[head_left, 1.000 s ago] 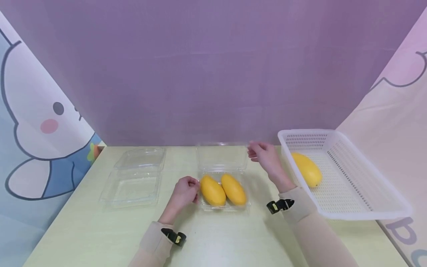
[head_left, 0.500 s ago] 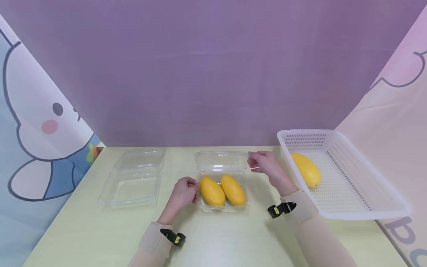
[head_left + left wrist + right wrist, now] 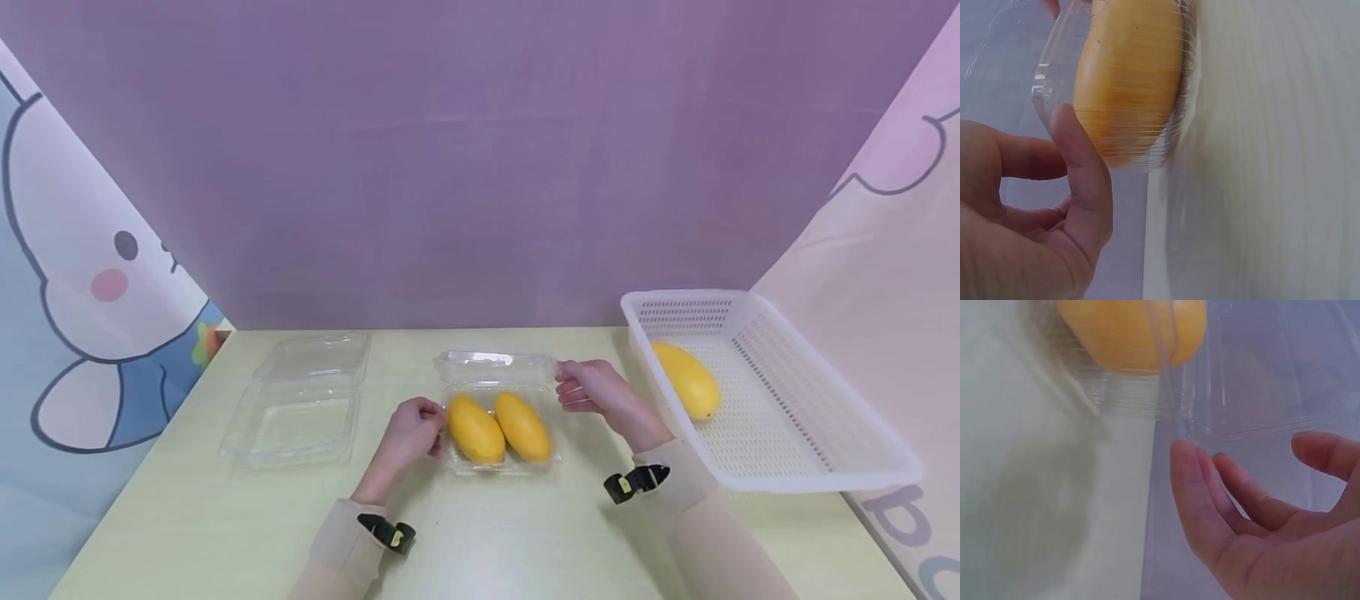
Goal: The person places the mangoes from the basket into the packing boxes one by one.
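Observation:
Two yellow mangoes, a left mango (image 3: 476,429) and a right mango (image 3: 523,427), lie side by side in the base of a clear hinged plastic clamshell box (image 3: 504,469). Its lid (image 3: 495,367) stands raised at the back, tilted toward the mangoes. My left hand (image 3: 415,432) pinches the base's left rim between thumb and fingers; the left wrist view shows the thumb (image 3: 1075,150) at the rim. At the lid's right edge is my right hand (image 3: 600,396). Its fingertips (image 3: 1182,456) are right at that edge, thumb apart from the fingers.
A second clear clamshell box (image 3: 292,421) lies unfolded and empty on the left of the pale table (image 3: 480,542). To the right, a white perforated basket (image 3: 817,482) holds one mango (image 3: 686,379). A purple backdrop (image 3: 480,167) rises behind the table.
The lid has tipped forward from nearly upright toward the mangoes. My right hand has moved slightly down and nearer with it. My left hand stays at the base's left rim.

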Demonstrator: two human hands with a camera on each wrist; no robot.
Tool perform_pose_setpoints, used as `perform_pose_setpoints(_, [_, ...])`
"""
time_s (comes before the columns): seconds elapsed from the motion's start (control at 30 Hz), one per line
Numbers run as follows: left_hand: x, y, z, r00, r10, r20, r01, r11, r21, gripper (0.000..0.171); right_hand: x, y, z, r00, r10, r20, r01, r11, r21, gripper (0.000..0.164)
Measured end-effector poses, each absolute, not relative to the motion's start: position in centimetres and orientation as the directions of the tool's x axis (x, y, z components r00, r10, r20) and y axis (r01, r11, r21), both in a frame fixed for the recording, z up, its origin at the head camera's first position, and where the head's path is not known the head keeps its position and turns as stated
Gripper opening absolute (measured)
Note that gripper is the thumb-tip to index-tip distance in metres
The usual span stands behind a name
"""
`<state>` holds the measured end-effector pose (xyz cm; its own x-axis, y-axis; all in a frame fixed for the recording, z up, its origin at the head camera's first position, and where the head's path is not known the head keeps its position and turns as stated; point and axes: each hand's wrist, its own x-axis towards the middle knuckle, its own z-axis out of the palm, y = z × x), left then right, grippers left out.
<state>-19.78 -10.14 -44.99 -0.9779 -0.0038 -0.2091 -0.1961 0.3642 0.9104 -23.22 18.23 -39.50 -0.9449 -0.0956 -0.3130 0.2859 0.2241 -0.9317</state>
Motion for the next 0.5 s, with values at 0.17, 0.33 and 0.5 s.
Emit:
perform_pose_setpoints(0.17, [-19.8,-10.2,-45.1,-0.977,0.002,-0.212,-0.198,0.340,0.919,0.019,-23.1,18.3,-40.5,-0.930,-0.105,-0.352,0.325,0.212,-0.922,0.036])
perform_pose_setpoints(0.33, [-19.8,-10.4,-45.1,-0.976,0.011,-0.216,-0.202,0.307,0.930,0.020,-22.8,18.4,-41.2,-0.917,-0.133,-0.375,0.346,0.199,-0.917,0.035])
perform_pose_setpoints(0.5, [-19.9,-10.5,-45.2,-0.979,0.026,-0.200,-0.185,0.280,0.942,0.020,-22.5,18.4,-41.5,-0.909,-0.154,-0.387,0.360,0.176,-0.916,0.038])
